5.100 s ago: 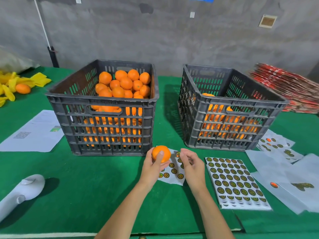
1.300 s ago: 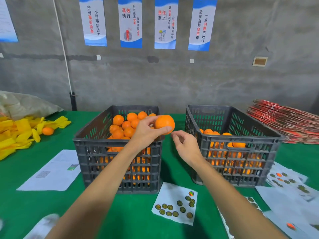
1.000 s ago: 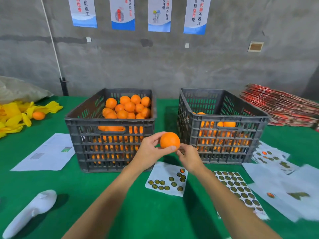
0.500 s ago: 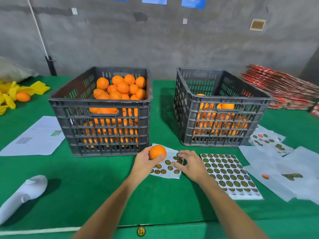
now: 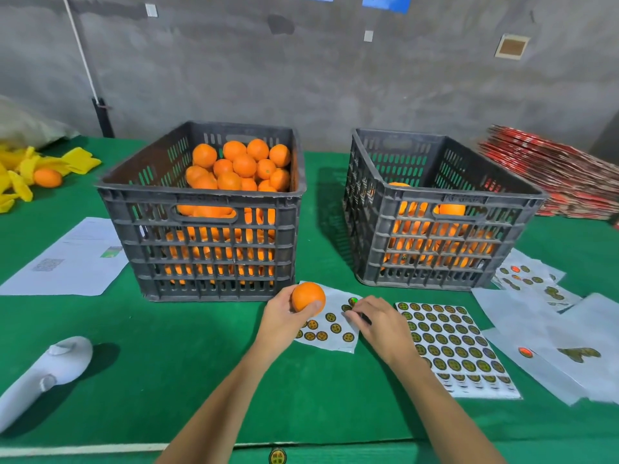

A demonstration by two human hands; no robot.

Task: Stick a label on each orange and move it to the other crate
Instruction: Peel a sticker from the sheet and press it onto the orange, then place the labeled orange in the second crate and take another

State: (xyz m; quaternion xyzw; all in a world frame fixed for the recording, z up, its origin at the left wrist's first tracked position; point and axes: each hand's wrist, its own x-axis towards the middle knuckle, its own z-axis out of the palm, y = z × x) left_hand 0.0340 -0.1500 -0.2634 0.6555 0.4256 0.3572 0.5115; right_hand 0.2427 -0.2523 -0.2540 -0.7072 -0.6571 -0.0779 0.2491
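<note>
My left hand [image 5: 284, 319] grips one orange [image 5: 308, 296] just above the green table, in front of the left crate [image 5: 201, 209], which is piled high with oranges. My right hand [image 5: 378, 319] lies on a small label sheet [image 5: 338, 333], and its fingertips pinch at a round label near the sheet's top right. The right crate [image 5: 445, 209] holds a lower layer of oranges. A fuller label sheet [image 5: 452, 343] lies to the right of my right hand.
Used backing papers [image 5: 549, 339] lie spread at the right. A white handheld device [image 5: 43, 373] rests at the near left, printed paper [image 5: 70, 259] beside the left crate. Yellow wrappers with a loose orange [image 5: 47, 177] sit far left; red flat stacks [image 5: 556, 179] far right.
Both hands came down from chest height to the table. The left hand kept hold of the orange; the right hand left the orange and settled on the small label sheet.
</note>
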